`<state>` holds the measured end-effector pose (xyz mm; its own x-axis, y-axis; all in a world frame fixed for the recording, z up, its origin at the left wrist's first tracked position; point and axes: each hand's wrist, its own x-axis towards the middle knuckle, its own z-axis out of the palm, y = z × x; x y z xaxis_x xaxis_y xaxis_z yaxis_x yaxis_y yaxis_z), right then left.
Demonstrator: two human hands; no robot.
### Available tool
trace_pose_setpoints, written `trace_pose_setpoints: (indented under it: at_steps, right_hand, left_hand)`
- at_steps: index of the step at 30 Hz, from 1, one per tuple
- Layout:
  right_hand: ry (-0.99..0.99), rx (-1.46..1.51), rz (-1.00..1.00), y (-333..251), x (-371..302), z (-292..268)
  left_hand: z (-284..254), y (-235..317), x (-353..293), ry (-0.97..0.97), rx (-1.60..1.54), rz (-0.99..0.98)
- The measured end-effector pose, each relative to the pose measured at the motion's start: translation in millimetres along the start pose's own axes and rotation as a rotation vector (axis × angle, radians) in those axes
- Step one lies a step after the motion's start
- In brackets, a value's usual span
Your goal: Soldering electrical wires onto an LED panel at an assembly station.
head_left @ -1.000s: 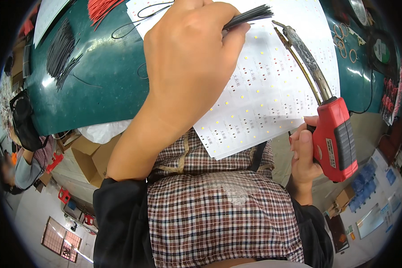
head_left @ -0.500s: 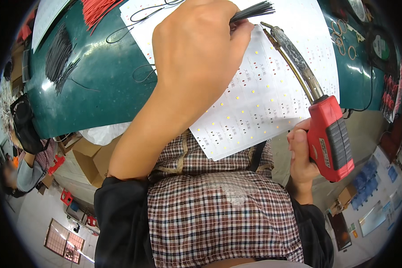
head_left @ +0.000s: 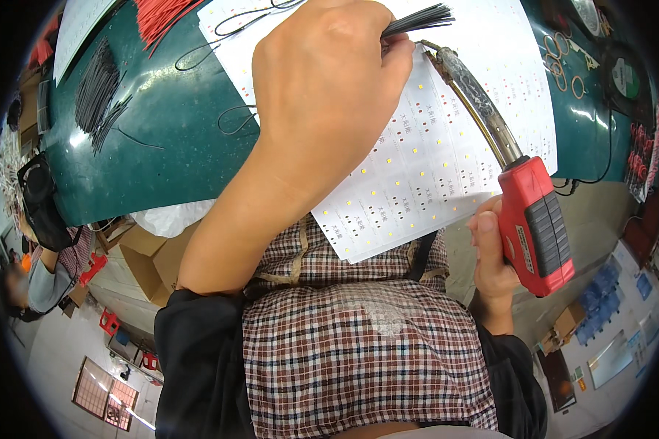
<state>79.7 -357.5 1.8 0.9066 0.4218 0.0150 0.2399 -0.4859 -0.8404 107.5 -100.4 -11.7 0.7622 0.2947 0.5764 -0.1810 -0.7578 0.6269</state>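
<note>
- Head view: left hand (head_left: 329,80) is pinching a black wire bundle (head_left: 423,20) over the white sheet (head_left: 399,186)'s far half.
- Right hand (head_left: 496,252)'s gripping a red soldering gun (head_left: 536,227) off the sheet's near edge, tip over it near those wires.

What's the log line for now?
left hand: holding black wires; right hand: gripping red soldering gun; gun tip: near left thumb; below: white LED sheets
</note>
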Motion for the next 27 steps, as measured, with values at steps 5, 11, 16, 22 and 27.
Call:
trace_pose_setpoints:
  at_steps: [5,11,16,22,27]
  right_hand:
    - [-0.014,-0.039,-0.070,-1,2,0]
    - [0.044,0.082,0.041,-2,1,0]
    - [0.134,0.046,0.022,2,-1,0]
    - [0.214,0.175,0.052,7,1,-3]
    - [0.216,0.216,0.087,3,4,-3]
  left_hand:
    - [13,-27,-9,0.295,-0.167,0.334]
    - [-14,13,5,-0.284,0.195,-0.304]
    - [-18,14,6,-0.262,0.207,-0.291]
    - [-52,32,35,-0.256,-0.055,-0.720]
    - [-37,27,37,-0.129,-0.346,-0.754]
